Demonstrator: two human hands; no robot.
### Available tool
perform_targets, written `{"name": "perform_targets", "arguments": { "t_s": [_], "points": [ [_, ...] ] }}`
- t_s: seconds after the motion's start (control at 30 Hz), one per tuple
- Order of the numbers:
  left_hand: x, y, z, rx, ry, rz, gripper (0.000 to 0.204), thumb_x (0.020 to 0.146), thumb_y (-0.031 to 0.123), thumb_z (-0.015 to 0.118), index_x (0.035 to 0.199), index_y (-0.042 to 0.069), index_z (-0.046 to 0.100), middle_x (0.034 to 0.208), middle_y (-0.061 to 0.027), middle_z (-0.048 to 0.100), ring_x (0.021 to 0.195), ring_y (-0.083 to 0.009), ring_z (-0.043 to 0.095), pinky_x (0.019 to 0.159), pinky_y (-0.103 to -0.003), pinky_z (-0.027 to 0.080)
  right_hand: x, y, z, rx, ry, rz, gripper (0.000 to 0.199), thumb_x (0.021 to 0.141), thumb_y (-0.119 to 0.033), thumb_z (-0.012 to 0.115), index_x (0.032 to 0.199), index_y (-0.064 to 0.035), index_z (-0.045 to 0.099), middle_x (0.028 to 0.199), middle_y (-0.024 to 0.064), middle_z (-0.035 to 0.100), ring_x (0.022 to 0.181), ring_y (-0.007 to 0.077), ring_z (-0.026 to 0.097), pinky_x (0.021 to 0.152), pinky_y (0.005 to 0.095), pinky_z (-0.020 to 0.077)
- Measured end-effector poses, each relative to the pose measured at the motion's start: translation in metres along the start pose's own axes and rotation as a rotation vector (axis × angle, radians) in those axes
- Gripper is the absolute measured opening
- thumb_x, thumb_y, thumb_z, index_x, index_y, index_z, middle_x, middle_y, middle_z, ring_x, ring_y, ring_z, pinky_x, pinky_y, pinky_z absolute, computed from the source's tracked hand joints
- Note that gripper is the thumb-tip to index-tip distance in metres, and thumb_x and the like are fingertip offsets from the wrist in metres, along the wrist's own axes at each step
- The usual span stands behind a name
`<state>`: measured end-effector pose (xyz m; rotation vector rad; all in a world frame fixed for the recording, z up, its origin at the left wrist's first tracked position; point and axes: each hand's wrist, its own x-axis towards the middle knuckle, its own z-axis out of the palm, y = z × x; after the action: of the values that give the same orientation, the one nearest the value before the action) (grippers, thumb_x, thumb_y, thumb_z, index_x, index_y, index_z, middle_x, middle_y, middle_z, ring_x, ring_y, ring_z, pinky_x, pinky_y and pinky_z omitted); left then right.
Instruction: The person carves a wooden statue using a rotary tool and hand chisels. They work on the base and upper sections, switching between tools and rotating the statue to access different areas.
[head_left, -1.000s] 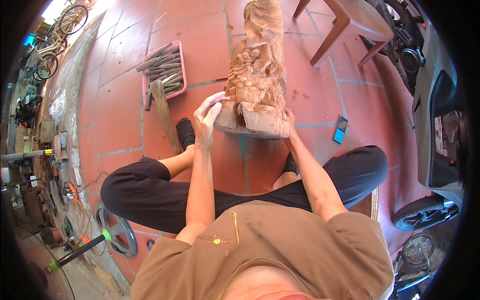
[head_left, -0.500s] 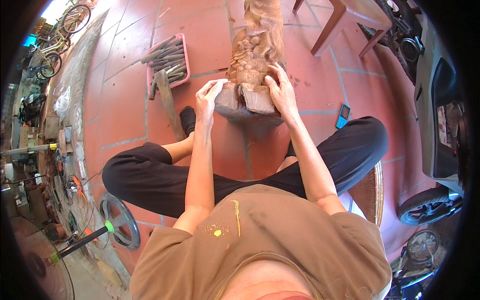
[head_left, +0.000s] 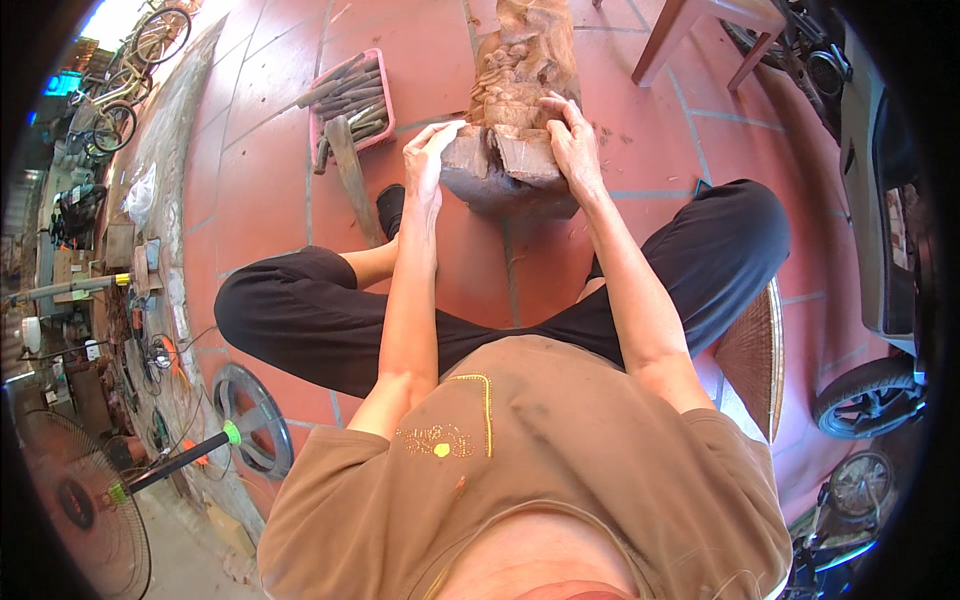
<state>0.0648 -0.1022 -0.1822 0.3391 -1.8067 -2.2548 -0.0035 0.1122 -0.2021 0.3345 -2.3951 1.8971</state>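
A brown wood carving (head_left: 515, 85) with deep relief lies on the tiled floor in front of me, its squared, split end facing my body. My left hand (head_left: 426, 160) holds that end at its left edge, fingertips resting on top. On the opposite side my right hand (head_left: 574, 155) grips the right edge, fingers bent over the upper surface and palm against the side. No tool is in either hand. Between the hands runs a dark crack in the end block (head_left: 527, 160).
A pink basket (head_left: 388, 125) of long-handled carving tools (head_left: 350, 105) stands left of the carving, a wooden piece (head_left: 350, 180) leaning by it. A chair (head_left: 665, 40) is far right. A standing fan (head_left: 80, 510) is at lower left, a woven conical thing (head_left: 752, 355) beside my right thigh.
The whole view has shifted, so the carving and my hands appear higher. The blue phone is now almost hidden behind my right knee. Both hands stay on the carving.
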Motion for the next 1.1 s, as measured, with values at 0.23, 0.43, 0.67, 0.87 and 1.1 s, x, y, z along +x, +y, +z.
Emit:
{"name": "perform_targets", "arguments": {
  "t_s": [0.23,0.43,0.67,0.87,1.1],
  "points": [
    [-0.010,0.001,-0.001,0.035,0.042,-0.060,0.020,0.094,0.009,0.059,0.103,0.001,0.074,0.102,-0.0051,0.073,0.095,-0.0128,0.065,0.089,-0.027,0.048,-0.009,-0.015,-0.001,0.087,0.013,0.059,0.039,0.084,0.001,0.047,0.117,-0.0032,0.066,0.144,0.0111,0.055,0.144,0.0255,0.037,0.116,0.0357,0.0279],
    [-0.012,0.001,0.005,0.006,0.027,-0.037,0.021,0.096,0.012,0.057,0.103,0.002,0.074,0.101,-0.0042,0.073,0.095,-0.0110,0.064,0.088,-0.025,0.046,-0.007,-0.006,-0.003,0.259,0.052,0.142,0.032,0.088,0.001,0.050,0.116,-0.0030,0.066,0.138,0.0103,0.061,0.141,0.0235,0.041,0.115,0.0338,0.0319],
    [-0.008,0.005,-0.003,-0.221,0.039,-0.095,0.033,0.101,0.023,0.052,0.114,-0.003,0.067,0.110,-0.0149,0.071,0.106,-0.0204,0.064,0.099,-0.033,0.045,0.016,0.000,-0.051,0.820,0.169,0.473,0.035,0.101,-0.008,0.044,0.134,0.0043,0.048,0.137,0.0223,0.057,0.128,0.0328,0.056,0.108,0.0408,0.0461],
    [-0.002,0.005,-0.007,-0.355,0.188,-0.242,0.038,0.102,0.027,0.054,0.123,-0.004,0.060,0.117,-0.0195,0.068,0.115,-0.0293,0.061,0.102,-0.042,0.047,0.020,0.030,-0.078,0.839,0.362,0.562,0.034,0.100,-0.006,0.042,0.133,0.0031,0.048,0.132,0.0226,0.060,0.120,0.0343,0.062,0.101,0.0418,0.0525],
    [0.001,0.000,-0.011,-0.272,0.209,-0.212,0.026,0.098,0.013,0.060,0.118,-0.003,0.064,0.118,-0.0157,0.068,0.113,-0.0254,0.063,0.102,-0.042,0.050,0.023,0.042,-0.096,0.904,0.509,0.490,0.032,0.099,-0.003,0.041,0.129,0.0031,0.050,0.125,0.0233,0.064,0.112,0.0329,0.067,0.092,0.0426,0.0581]
  ]
}}
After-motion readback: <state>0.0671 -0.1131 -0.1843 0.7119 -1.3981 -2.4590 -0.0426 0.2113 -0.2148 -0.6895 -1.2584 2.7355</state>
